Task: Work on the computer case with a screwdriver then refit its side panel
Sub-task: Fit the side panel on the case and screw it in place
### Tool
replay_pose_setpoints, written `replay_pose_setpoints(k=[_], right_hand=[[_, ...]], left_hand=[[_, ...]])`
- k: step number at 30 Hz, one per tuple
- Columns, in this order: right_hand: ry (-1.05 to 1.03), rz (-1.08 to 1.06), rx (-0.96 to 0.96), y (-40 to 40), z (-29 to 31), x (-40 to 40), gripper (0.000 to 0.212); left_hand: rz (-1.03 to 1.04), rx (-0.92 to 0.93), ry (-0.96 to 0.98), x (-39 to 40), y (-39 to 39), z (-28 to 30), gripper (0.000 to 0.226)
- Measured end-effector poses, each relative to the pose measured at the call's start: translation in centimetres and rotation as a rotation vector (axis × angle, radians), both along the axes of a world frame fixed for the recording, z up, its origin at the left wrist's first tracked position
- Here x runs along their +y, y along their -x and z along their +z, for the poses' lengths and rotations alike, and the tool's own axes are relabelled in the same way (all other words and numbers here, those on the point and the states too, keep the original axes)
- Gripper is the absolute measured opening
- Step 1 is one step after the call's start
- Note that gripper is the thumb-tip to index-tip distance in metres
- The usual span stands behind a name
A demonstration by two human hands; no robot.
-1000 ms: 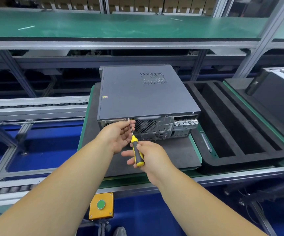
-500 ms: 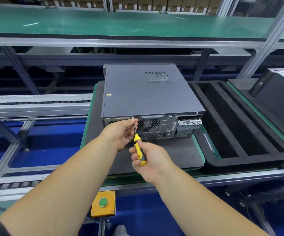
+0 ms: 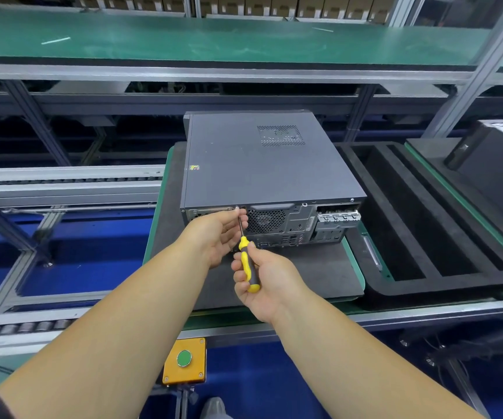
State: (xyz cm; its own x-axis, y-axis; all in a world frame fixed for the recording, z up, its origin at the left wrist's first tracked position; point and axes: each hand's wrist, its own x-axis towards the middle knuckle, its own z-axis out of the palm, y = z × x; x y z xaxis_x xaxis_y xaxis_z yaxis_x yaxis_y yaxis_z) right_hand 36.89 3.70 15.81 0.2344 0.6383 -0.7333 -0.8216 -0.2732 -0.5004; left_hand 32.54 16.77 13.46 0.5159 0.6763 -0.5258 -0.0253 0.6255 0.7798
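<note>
1. While the computer case is lying flat on the dark mat of the green-edged pallet, its rear face is pointing toward you and its side panel is sitting on top, facing up.
2. Your right hand is gripping the screwdriver, with the fingers curled round the yellow and black handle.
3. The screwdriver is tilting up and away from you, and its metal shaft is reaching the upper edge of the case's rear face, just left of the round fan grille.
4. Your left hand is pinching the shaft near its tip between thumb and fingertips, right against the rear of the case.
5. Whether the tip is sitting in a screw you cannot tell, because your fingers are covering that spot.
6. A black foam tray with long slots is lying just to the right of the pallet.
7. A second dark case is standing at the far right, partly cut off by the edge of the view.
8. A yellow box with a green button is hanging below the near rail, between your forearms.
</note>
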Motion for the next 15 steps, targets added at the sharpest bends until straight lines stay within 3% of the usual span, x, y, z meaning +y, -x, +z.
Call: replay_pose_setpoints(k=[4, 10, 15], right_hand=[[0.056, 0.0, 0.051, -0.26, -0.06, 0.5, 0.047], [0.029, -0.024, 0.0, 0.1, -0.37, 0.67, 0.026], [0.075, 0.024, -0.021, -0.64, -0.28, 0.67, 0.049]], left_hand=[[0.008, -0.025, 0.049, 0.12, 0.3, 0.12, 0.014], [0.014, -0.036, 0.074, 0.12, 0.06, 0.19, 0.012], [-0.025, -0.032, 0.043, 0.06, 0.4, 0.14, 0.014]])
